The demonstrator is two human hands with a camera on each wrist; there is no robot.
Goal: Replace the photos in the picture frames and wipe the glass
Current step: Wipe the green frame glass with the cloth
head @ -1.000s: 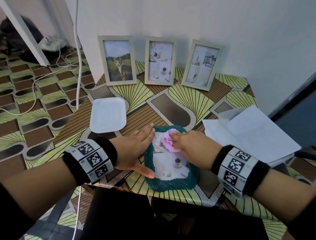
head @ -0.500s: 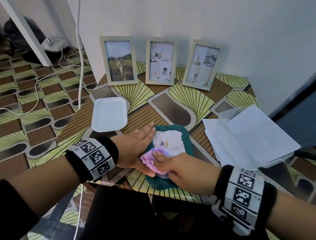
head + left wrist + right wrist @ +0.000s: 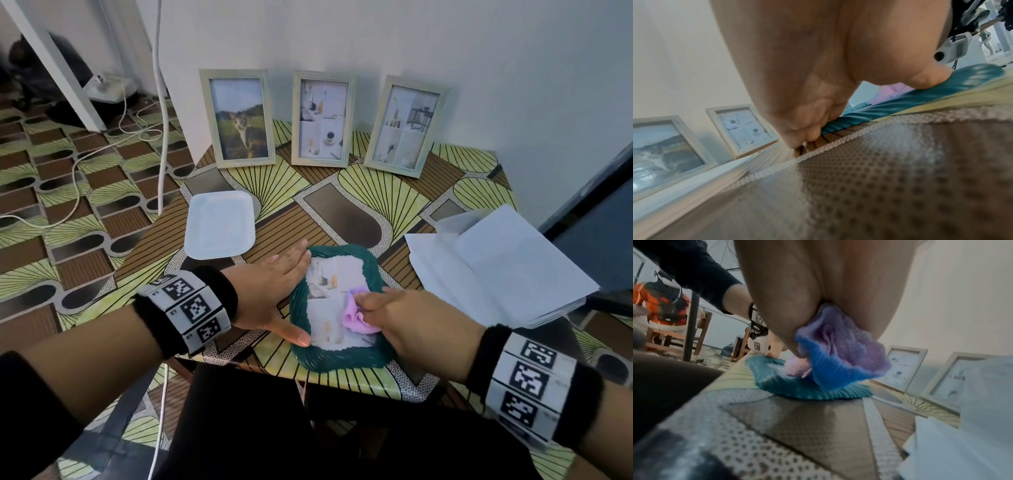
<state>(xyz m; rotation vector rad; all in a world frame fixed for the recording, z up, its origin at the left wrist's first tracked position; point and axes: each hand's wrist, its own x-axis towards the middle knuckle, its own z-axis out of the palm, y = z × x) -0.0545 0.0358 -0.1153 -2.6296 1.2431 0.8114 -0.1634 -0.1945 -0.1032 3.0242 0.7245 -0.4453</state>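
Observation:
A teal ribbed picture frame lies flat near the table's front edge, with a pale photo under its glass. My left hand rests flat against its left side, fingers straight and thumb on the lower left rim. My right hand holds a bunched pink cloth down on the middle of the glass. The right wrist view shows the cloth gripped between thumb and fingers above the teal frame. Seen from the left wrist, the left hand touches the frame's edge.
Three pale wooden frames stand upright against the back wall. A white tray lies left of the teal frame. A stack of white sheets lies to the right. White cables trail over the floor at left.
My right hand swept the pink cloth from the top of the glass down to its lower left, then back up to the middle. The left hand and the frame stayed put.

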